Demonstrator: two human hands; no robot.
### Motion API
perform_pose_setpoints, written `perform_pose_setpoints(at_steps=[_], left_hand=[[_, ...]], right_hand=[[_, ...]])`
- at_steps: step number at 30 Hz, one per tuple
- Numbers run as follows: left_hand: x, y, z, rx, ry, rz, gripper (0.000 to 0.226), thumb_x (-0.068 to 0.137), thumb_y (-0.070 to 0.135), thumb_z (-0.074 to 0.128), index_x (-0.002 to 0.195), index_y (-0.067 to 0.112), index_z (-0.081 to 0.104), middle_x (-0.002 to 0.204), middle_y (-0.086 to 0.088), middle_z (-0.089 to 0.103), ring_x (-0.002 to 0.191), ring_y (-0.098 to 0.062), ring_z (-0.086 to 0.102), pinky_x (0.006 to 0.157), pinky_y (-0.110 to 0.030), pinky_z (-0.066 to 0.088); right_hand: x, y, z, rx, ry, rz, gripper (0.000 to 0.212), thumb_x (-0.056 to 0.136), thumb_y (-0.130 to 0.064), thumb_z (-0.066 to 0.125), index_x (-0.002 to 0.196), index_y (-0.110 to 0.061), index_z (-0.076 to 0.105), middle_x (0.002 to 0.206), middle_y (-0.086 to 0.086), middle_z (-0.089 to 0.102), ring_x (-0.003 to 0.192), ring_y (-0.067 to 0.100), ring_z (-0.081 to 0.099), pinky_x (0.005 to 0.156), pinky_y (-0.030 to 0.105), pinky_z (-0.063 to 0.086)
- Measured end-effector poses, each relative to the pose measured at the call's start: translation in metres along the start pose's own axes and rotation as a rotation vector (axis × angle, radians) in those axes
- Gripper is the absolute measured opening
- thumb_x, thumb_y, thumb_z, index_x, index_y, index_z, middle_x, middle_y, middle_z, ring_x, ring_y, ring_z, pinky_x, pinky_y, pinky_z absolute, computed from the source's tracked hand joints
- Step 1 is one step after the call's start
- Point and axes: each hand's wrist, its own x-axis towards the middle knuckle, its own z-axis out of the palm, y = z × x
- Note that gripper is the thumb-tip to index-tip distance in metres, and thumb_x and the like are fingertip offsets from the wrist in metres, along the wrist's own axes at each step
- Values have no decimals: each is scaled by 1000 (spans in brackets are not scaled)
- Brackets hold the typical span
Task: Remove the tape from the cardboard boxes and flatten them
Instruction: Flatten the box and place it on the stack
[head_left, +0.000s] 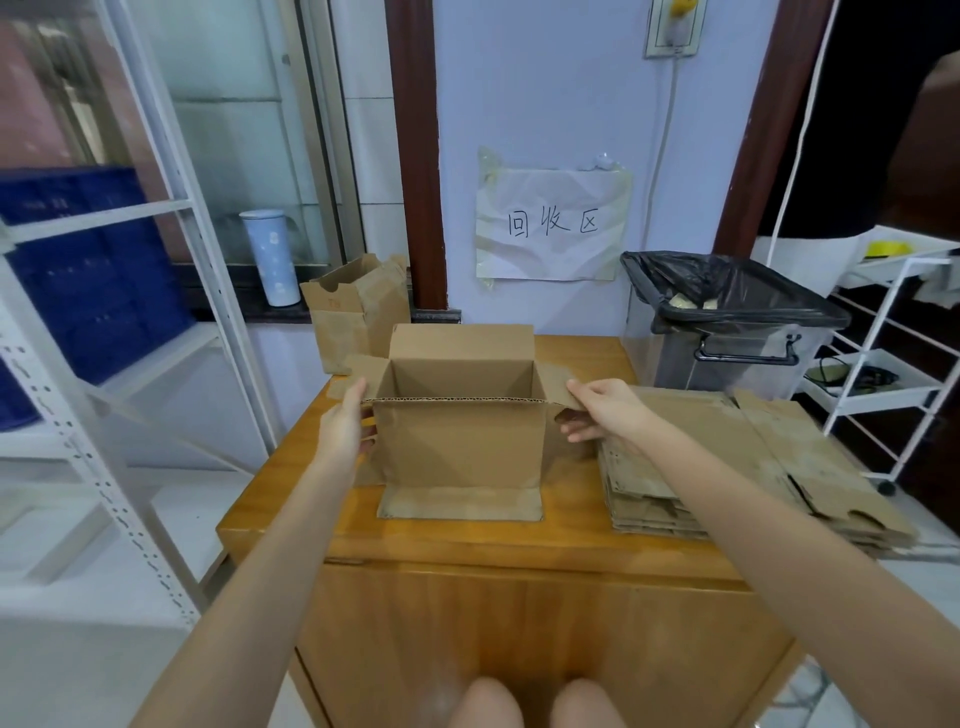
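Note:
An open brown cardboard box (460, 441) stands on the wooden table (457, 540), all its top flaps spread outward and its front bottom flap lying flat toward me. My left hand (345, 423) holds the box's left side, thumb up along the corner and fingers against the side wall. My right hand (602, 410) pinches the right side flap near the box's upper right corner. No tape shows on this box. A stack of flattened boxes (727, 467) lies on the table to the right.
More upright opened boxes (356, 312) stand at the table's back left. A bin with a black liner (727, 322) sits at the back right. White metal shelving (130, 364) with blue crates stands left; a white wire cart (893, 364) stands right.

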Motion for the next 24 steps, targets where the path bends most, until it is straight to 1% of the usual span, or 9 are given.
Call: perform_pose_setpoints(at_steps=[3, 4, 6, 8, 11, 13, 16, 21, 24], left_hand=[[1, -1, -9, 0, -71, 5, 60, 97, 55, 35, 141, 14, 44, 134, -7, 54, 120, -26, 52, 103, -40, 39], [0, -1, -11, 14, -102, 19, 63, 98, 56, 33, 144, 14, 40, 140, -9, 50, 125, -27, 49, 106, -40, 37], [-2, -4, -14, 40, -154, 55, 64, 100, 53, 28, 147, 12, 34, 147, -11, 43, 133, -28, 43, 110, -41, 33], [-7, -9, -16, 63, -187, 96, 59, 101, 50, 28, 146, 14, 36, 148, -8, 42, 132, -25, 43, 110, -41, 34], [-15, -19, -20, 137, -246, 152, 55, 99, 51, 33, 144, 21, 39, 146, -2, 45, 130, -20, 46, 110, -40, 36], [-18, -23, -21, 150, -283, 157, 57, 98, 52, 33, 146, 22, 36, 145, 2, 44, 133, -22, 43, 112, -41, 34], [-20, -27, -21, 126, -281, 129, 55, 98, 48, 42, 146, 22, 38, 141, 6, 46, 131, -20, 44, 112, -40, 35], [-24, -13, -15, 241, -230, 256, 58, 92, 14, 63, 144, 17, 39, 133, 1, 50, 116, -15, 48, 91, -32, 44], [-23, 10, -6, 220, -178, 261, 55, 91, 15, 64, 142, 15, 42, 129, -3, 54, 116, -21, 51, 90, -36, 46]], right_hand=[[-8, -5, 3, 306, 8, 63, 63, 100, -56, 19, 108, -5, 54, 105, 26, 64, 92, 36, 66, 70, 41, 58], [-10, -7, 4, 405, 23, 71, 67, 99, -58, 13, 105, -6, 54, 107, 27, 62, 98, 38, 63, 73, 44, 55], [-14, -11, 8, 476, 51, 68, 65, 102, -51, 13, 118, -2, 52, 114, 28, 59, 107, 41, 59, 75, 43, 53], [-20, -8, 16, 343, 87, 42, 48, 105, -32, 22, 130, 0, 47, 120, 23, 57, 112, 38, 58, 75, 35, 52], [-26, 4, 27, 34, 75, -77, 27, 100, -13, 36, 120, -5, 53, 115, 12, 58, 100, 18, 57, 84, 26, 49], [-26, 13, 32, -64, 27, -163, 24, 95, -7, 45, 117, -8, 54, 112, 5, 60, 104, 16, 56, 91, 22, 47], [-29, 19, 36, -66, -17, -246, 33, 90, 5, 52, 118, -12, 49, 110, -5, 55, 108, 10, 51, 74, 0, 42], [-24, 10, 36, -199, 35, -340, 48, 91, -5, 61, 136, -5, 45, 125, 0, 54, 118, 12, 50, 94, 19, 39], [-19, -14, 34, -165, 65, -373, 49, 91, -7, 62, 137, -3, 46, 131, 9, 57, 120, 22, 55, 95, 24, 42]])
